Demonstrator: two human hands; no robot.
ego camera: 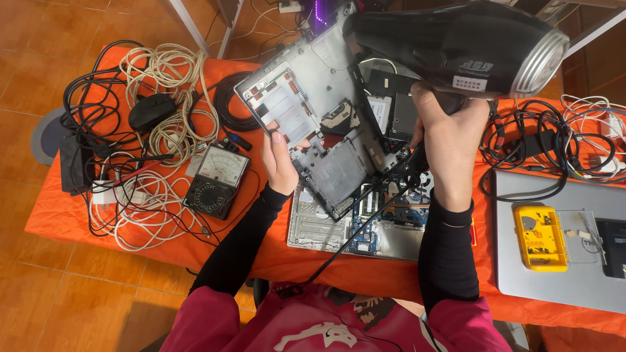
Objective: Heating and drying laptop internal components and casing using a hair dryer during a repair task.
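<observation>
My left hand (pixel 280 163) grips the near edge of a grey laptop bottom cover (pixel 313 98), holding it tilted up above the opened laptop base (pixel 319 228) on the orange table (pixel 78 208). My right hand (pixel 450 140) is closed around the handle of a black hair dryer (pixel 456 42) with a silver grille, raised over the cover. The dryer's black cord (pixel 355 238) runs down across the exposed circuit board (pixel 385 215) toward my lap.
At the left lie tangled white and black cables (pixel 156 137), a black mouse (pixel 151 111) and an analogue multimeter (pixel 216 179). To the right sit more black cables (pixel 535 140), a closed silver laptop (pixel 561 261) and a yellow parts case (pixel 540 238) on it.
</observation>
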